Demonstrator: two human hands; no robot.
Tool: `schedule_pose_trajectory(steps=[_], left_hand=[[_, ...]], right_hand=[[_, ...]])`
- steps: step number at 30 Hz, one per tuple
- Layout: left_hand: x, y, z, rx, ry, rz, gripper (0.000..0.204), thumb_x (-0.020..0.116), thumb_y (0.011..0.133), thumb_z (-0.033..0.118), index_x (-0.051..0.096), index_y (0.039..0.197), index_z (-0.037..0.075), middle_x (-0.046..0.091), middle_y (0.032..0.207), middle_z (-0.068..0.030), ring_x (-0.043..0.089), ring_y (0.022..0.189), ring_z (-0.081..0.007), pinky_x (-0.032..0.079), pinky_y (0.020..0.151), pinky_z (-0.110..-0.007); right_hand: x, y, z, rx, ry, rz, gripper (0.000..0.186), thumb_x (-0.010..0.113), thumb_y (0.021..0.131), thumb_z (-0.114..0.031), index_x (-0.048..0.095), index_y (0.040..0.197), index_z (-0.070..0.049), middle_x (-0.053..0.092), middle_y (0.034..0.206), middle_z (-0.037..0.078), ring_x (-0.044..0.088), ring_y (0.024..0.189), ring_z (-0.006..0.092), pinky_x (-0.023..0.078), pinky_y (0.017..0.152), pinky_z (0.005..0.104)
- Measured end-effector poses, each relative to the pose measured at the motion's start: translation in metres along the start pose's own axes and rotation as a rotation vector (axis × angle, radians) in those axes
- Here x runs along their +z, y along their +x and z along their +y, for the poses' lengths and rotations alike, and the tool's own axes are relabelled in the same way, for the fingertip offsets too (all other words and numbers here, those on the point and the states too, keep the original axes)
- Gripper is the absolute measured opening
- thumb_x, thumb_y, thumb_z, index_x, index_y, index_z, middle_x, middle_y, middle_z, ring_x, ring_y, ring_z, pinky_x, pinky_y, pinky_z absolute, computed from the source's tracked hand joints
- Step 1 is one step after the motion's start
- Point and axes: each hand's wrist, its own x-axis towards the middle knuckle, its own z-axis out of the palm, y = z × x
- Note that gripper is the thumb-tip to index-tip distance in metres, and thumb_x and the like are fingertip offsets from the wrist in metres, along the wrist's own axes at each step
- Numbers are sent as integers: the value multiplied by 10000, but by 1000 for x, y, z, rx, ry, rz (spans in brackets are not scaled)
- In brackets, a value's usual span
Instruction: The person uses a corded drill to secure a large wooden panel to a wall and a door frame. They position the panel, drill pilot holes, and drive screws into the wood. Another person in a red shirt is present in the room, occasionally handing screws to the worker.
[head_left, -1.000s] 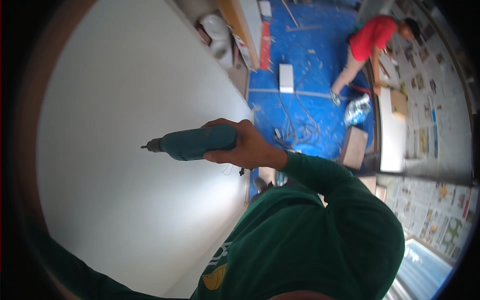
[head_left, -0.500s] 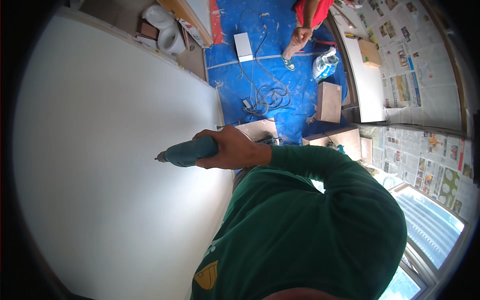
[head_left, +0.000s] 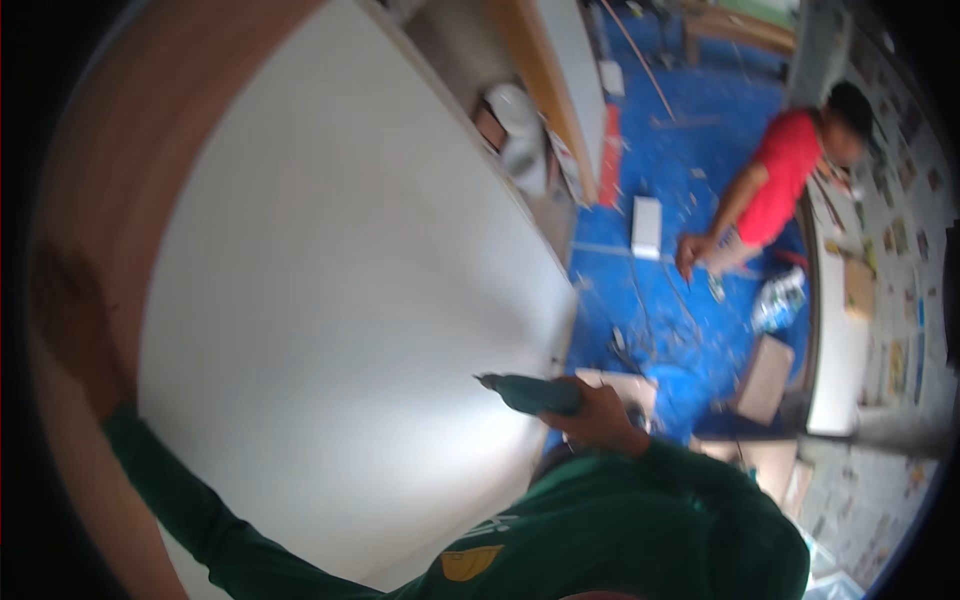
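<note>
My right hand (head_left: 605,418) is wrapped round a dark green power drill (head_left: 537,394). The drill's pointed bit aims left, toward a large white panel (head_left: 330,270); from this view I cannot tell whether the tip touches it. At the far left my left arm reaches out, and my left hand (head_left: 72,315) lies flat with fingers extended against a light wood-coloured surface (head_left: 130,480) along the panel's edge. That hand is dim and blurred, and nothing shows in it.
Blue sheeting (head_left: 670,170) covers the floor, with a white box (head_left: 646,227) and tangled cables on it. A person in a red shirt (head_left: 783,175) stands at the upper right. Wooden boxes (head_left: 765,380) and a white bag (head_left: 779,300) stand near a white ledge (head_left: 842,330).
My left arm has come into view, its hand against the wood-coloured surface. The view has swung, so the drill and room appear farther right. More of the other person shows.
</note>
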Motion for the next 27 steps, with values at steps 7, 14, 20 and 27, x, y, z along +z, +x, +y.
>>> schedule_pose_trajectory(steps=[7,14,20,27], left_hand=[[-85,14,21,-306,-317,-89,666,534,1071,412,382,1615,60,353,1674,-202,332,1544,-399,277,1265,-520],[-125,-53,91,-228,-621,-173,736,622,1027,429,371,1626,82,340,1684,-184,285,1571,-390,267,1268,-531],[-204,-144,201,-197,-1162,-304,619,631,1039,413,486,1560,112,490,1594,-148,356,1543,-371,418,1176,-545],[-171,-210,268,-196,-1025,-88,594,579,1031,521,598,1478,130,576,1540,-80,398,1511,-427,335,1177,-622]], right_hand=[[13,-4,11,-81,5,149,603,842,787,-486,706,1253,-127,782,930,162,771,877,352,610,804,442],[25,-8,32,-259,-19,330,628,866,781,-493,687,1249,-114,768,852,169,758,760,377,612,695,465],[14,-24,47,-47,-165,365,574,848,801,-426,678,1261,-129,741,815,206,722,747,434,580,724,524],[-8,-58,80,160,-216,271,596,834,791,-380,676,1316,-148,768,884,174,749,815,381,590,769,490]])
